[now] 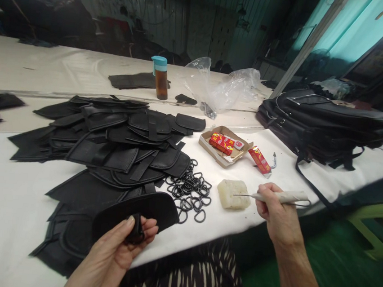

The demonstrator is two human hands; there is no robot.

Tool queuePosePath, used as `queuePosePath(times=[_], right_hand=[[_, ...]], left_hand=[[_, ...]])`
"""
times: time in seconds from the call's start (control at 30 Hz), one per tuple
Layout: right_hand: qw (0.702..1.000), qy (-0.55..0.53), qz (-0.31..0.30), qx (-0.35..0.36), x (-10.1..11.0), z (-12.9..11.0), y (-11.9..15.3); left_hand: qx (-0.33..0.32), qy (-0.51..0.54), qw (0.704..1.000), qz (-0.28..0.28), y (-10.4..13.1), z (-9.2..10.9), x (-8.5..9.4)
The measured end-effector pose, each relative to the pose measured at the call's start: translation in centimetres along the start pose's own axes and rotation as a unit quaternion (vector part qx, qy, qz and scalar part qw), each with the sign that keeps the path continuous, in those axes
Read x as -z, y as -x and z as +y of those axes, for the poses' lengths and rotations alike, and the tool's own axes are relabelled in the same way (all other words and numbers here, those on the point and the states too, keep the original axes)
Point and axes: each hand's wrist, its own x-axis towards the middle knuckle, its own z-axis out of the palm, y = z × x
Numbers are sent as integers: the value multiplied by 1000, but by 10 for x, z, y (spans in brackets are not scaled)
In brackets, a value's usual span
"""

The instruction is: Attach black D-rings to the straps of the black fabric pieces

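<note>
My right hand is closed round the pale handle of an awl. Its thin metal tip points left and lies over or against the yellowish wax-like block on the table. Between the thumb and fingers of my left hand is a folded black strap, which seems to belong to the black flap piece just behind it. My palm hides where the two join. Loose black D-rings lie in a heap between the flap piece and the block.
A large pile of black leather pieces covers the table at left. Behind the block are a cardboard box with red packets and another red packet. Farther back stand a bottle and plastic bags; black bags are stacked right.
</note>
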Motion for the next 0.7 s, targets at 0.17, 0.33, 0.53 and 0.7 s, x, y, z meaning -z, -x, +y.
queuePosePath(times=[0.17,0.33,0.53,0.7], right_hand=[[973,-202,-81,-77,-20,-7,20],[932,-301,-159,-123,-61,-24,53],[931,-263,-225,-119,-100,-31,81],[950,-203,-223,-85,-116,-23,87]], left_hand=[[7,24,998,-61,2,0,8],[-1,48,992,-116,8,-3,12],[-5,67,985,-156,10,-5,15],[-3,71,982,-175,9,-5,17]])
